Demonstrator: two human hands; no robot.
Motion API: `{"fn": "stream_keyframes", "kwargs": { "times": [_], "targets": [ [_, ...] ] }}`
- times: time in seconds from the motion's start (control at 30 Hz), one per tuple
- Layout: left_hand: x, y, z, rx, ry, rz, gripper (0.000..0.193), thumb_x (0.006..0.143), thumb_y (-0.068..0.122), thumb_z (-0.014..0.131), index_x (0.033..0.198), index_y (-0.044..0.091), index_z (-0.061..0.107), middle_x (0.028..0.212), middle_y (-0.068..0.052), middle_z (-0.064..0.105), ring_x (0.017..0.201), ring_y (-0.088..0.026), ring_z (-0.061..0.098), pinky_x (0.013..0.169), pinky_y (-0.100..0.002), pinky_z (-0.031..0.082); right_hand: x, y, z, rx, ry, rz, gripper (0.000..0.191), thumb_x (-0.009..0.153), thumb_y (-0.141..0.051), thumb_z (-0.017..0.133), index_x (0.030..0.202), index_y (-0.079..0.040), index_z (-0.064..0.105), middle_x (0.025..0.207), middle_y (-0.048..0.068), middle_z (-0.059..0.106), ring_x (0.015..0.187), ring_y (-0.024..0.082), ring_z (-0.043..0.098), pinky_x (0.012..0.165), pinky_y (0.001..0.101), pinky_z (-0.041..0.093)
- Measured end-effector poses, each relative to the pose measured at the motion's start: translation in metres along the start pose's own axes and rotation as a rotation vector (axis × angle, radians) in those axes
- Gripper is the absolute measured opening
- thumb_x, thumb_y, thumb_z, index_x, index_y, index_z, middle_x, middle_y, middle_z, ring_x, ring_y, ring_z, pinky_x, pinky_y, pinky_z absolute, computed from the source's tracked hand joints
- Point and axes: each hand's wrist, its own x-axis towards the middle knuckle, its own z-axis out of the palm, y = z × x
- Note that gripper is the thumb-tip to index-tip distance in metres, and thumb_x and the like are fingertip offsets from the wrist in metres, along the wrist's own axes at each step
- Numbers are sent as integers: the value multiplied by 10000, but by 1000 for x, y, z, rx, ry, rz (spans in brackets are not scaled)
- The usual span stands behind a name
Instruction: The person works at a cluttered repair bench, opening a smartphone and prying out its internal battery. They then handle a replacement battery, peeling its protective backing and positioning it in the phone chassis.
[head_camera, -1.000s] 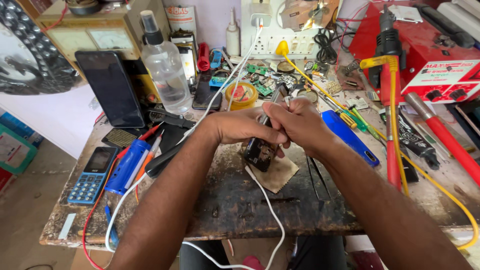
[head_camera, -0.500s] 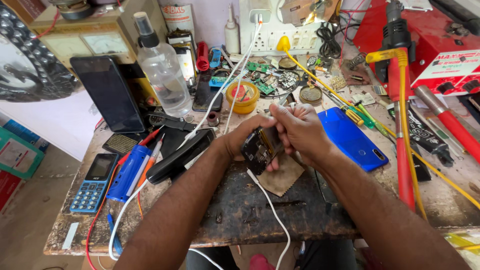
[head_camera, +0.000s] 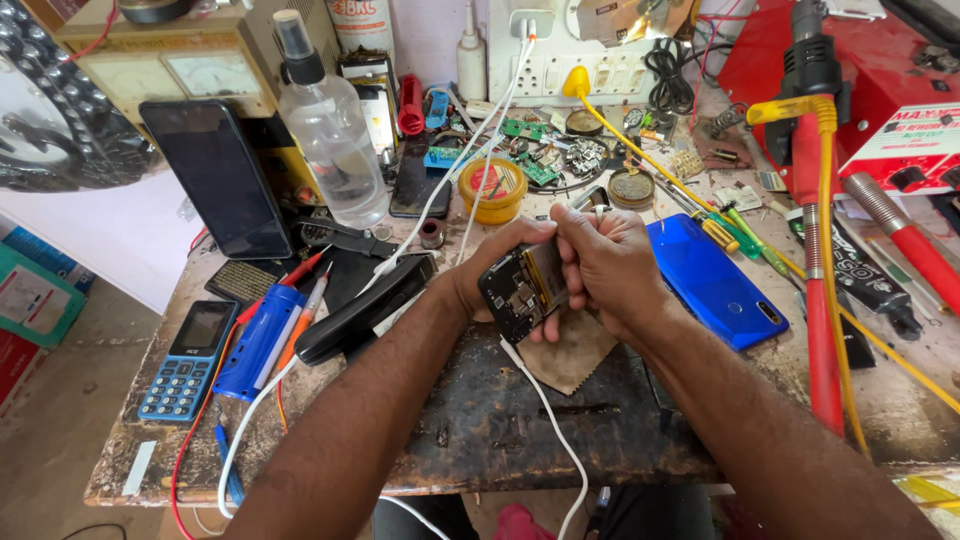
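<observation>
At frame centre, the opened phone (head_camera: 522, 290), light, stiff and likely fragile inside, was gripped closed-fingered at its edges by both hands: left hand (head_camera: 487, 262), right hand (head_camera: 603, 262).

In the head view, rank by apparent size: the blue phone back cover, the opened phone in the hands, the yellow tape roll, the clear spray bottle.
1. Clear spray bottle, tallest, though it stands farther back.
2. Blue phone back cover.
3. Opened phone, partly hidden by the fingers of the left hand and right hand, so 2 versus 3 is unsure.
4. Yellow tape roll.
</observation>
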Motion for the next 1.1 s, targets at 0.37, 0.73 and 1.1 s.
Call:
{"fn": "stream_keyframes", "kwargs": {
  "times": [0.37, 0.73, 1.1],
  "targets": [
    [4, -1, -6, -66, -67, 20, 475, 1055, 500, 473, 1185, 55, 577, 1069, -305, 664, 716, -452, 707, 550, -489, 608, 0, -1, 0, -5, 21, -69, 458, 998, -366, 641, 635, -108, 532, 442, 6, 500, 299, 89, 401, 291, 242, 298],
    [7, 0, -4, -10, -34, 21, 527, 1050, 523, 456, 1193, 29, 573, 1072, -303, 665, 738, -423, 718, 566, -467, 617, 3, 2, -6, -6, 3, -126, 460, 1004, -355, 640, 633, -102, 538, 445, 3, 502, 307, 80, 410, 293, 239, 318],
    [9, -3, 3, 105, 2, 18, 522, 1052, 537, 442, 1203, 50, 554, 1091, -256, 671, 738, -379, 723, 588, -436, 618, 0, 9, -16, 102, -61, -111, 438, 1007, -340, 649, 641, -117, 557, 454, -2, 511, 315, 77, 422, 305, 223, 322]
  ]
}}
